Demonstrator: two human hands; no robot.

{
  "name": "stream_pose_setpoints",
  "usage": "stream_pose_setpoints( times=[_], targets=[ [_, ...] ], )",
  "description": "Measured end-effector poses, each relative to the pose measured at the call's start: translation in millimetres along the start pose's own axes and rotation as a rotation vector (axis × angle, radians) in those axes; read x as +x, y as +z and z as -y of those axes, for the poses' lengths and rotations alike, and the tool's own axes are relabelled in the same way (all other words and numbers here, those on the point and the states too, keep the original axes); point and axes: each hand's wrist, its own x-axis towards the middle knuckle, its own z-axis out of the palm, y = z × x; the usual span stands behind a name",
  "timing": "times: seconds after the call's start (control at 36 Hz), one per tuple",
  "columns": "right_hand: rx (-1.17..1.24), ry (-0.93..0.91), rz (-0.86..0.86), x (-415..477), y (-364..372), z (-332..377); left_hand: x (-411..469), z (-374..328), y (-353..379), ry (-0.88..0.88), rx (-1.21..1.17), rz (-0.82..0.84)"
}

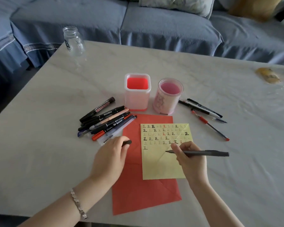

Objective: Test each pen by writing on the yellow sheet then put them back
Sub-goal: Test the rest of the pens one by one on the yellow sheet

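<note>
A yellow sheet with rows of written marks lies on a red sheet. My right hand grips a grey pen, held nearly flat with its tip pointing left just over the yellow sheet. My left hand rests on the red sheet and holds a small dark pen cap between its fingers. A pile of several pens and markers lies left of the sheets. Three more pens lie to the right. A square red pen holder and a round pink one stand behind the sheets.
A clear glass jar stands at the table's far left corner. A yellowish wrapped item lies at the far right. A blue sofa runs behind the pale marble table.
</note>
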Motion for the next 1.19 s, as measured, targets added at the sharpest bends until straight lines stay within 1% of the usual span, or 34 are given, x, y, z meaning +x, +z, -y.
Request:
stream_pose_setpoints(
  times=[0.08, 0.14, 0.25, 0.36, 0.44, 0.61, 0.83, 1.08, 1.19],
  targets=[
    [0.12, 0.017, 0.089, -4.4, -2.4, 10.3, 0.9, -20.3, -6.0, -0.167, -0.297, 0.056],
    [0.214, 0.067, 0.134, -7.7, -3.1, 18.6, 1.5, -30.9, -8.4, -0.197, -0.421, 0.05],
    [0.381, 0.115, 0.162, -13.4, -4.0, 34.7, 3.4, -45.1, -12.5, -0.221, -0.566, 0.06],
    [0.381, 0.104, 0.166, -18.5, -5.5, 44.7, 4.0, -53.4, -14.9, -0.227, -0.658, 0.082],
    [0.391, 0.073, 0.16, -21.7, -7.9, 49.3, 3.2, -57.9, -18.4, -0.225, -0.691, 0.085],
    [0.394, 0.071, 0.135, -22.4, -9.5, 54.2, 1.6, -64.5, -23.3, -0.216, -0.723, 0.106],
    [0.345, 0.079, 0.16, -24.5, -12.5, 55.0, 0.0, -69.9, -24.4, -0.187, -0.735, 0.1],
    [0.264, 0.095, 0.182, -26.6, -8.1, 55.3, -2.8, -71.2, -22.0, 0.01, -0.563, 0.13],
    [0.242, 0.11, 0.146, -24.9, -6.6, 53.2, -1.2, -74.9, -21.7, -0.028, -0.572, 0.163]
  ],
)
